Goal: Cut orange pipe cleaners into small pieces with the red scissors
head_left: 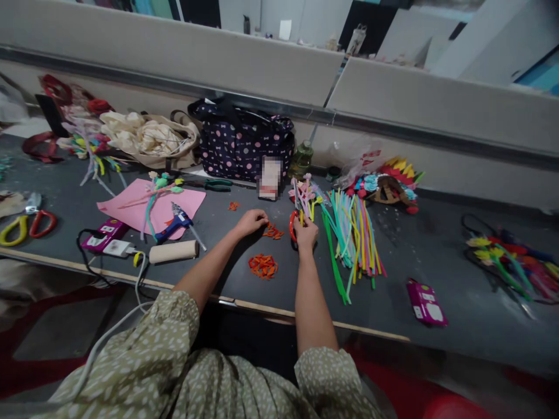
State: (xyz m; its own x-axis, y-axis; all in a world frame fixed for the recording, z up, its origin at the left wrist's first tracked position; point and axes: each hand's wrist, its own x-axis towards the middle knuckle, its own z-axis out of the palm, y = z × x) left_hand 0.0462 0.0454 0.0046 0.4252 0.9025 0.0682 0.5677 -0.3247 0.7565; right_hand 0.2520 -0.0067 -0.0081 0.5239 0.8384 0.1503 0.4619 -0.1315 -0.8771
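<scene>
My right hand (307, 234) is wrapped round the handles of a pair of scissors (293, 224), whose blades point up and away from me. My left hand (252, 223) has its fingertips closed together beside a small scatter of orange pieces (273, 231); anything between those fingertips is too small to make out. Closer to me lies a denser pile of orange and red pieces (262, 266). A third, smaller cluster of orange bits (234, 206) sits farther back. Just right of the scissors, a bundle of coloured pipe cleaners (353, 233) is spread over the dark tabletop.
A hot glue gun (174, 224) rests on pink paper (135, 201), with a cardboard tube (173, 252) in front. Other scissors (30, 221) lie far left. A dark polka-dot bag (244, 142) and a pixelated phone-shaped object (269, 179) stand behind. A purple box (427, 302) lies right.
</scene>
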